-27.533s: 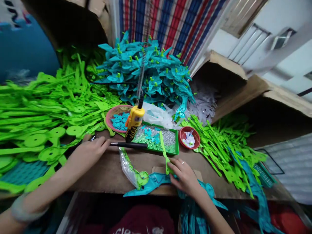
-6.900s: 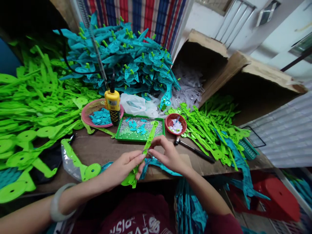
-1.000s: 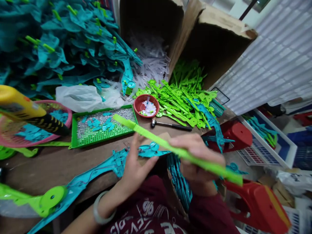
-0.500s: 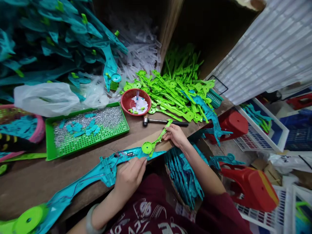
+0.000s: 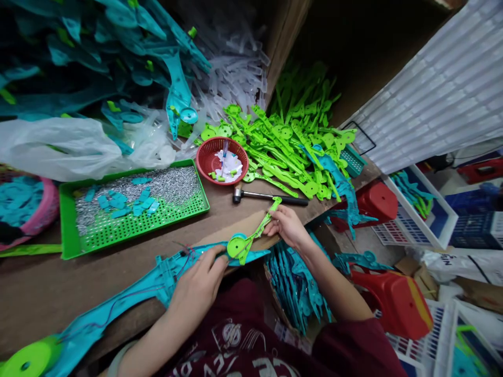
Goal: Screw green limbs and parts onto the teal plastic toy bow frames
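Bench [image 5: 98,275] with long blue part [image 5: 129,302]
Right hand [image 5: 287,227] pinches a green arm [image 5: 242,246]; left hand [image 5: 198,280] lies over the blue part, its grip hidden.

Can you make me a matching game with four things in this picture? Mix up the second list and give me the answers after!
Things
1. hammer
2. red basket
3. green tray
4. right hand

Matches
A. pinching a bright green part
B. has white pieces inside
C. lying on the brown table, with a black handle
D. full of silver bits and some blue pieces

Pairs: 1-C, 2-B, 3-D, 4-A
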`<control>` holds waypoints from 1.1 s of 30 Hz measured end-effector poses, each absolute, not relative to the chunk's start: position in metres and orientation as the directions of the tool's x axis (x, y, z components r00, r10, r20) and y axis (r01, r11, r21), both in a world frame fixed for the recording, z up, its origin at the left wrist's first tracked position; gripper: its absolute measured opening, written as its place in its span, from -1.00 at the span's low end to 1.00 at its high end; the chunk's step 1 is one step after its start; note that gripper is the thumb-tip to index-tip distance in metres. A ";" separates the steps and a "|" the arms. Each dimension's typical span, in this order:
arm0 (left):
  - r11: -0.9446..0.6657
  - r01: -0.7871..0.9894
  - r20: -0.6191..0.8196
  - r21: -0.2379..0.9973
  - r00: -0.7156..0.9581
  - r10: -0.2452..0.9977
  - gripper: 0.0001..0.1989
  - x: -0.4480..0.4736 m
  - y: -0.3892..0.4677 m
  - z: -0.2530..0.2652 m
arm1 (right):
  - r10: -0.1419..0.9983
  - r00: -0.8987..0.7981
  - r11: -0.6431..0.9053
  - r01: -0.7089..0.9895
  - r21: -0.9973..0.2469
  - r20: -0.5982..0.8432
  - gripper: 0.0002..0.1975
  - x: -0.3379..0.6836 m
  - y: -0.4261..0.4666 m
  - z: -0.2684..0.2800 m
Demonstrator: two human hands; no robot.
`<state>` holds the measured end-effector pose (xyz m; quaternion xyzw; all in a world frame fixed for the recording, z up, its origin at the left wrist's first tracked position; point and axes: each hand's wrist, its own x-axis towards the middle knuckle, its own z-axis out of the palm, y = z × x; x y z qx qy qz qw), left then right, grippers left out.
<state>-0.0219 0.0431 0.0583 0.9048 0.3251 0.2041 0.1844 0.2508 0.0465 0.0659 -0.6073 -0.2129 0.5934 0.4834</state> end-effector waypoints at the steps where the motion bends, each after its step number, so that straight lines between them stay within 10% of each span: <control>1: -0.724 0.494 0.236 0.482 0.722 0.650 -0.78 -0.030 0.039 0.057 | 0.830 0.186 -0.457 -0.315 -0.832 -0.526 -0.74 0.246 0.042 0.066; 22: -0.816 0.384 0.494 0.431 0.657 0.570 -0.90 -0.029 0.022 0.068 | 0.817 0.216 -0.465 -0.300 -0.833 -0.534 -0.72 0.236 0.032 0.068; 33: -0.397 0.349 0.078 0.849 0.660 0.747 -0.47 -0.023 0.056 0.114 | 0.940 0.152 -0.270 -0.213 -0.939 -0.305 -0.68 0.210 0.040 0.131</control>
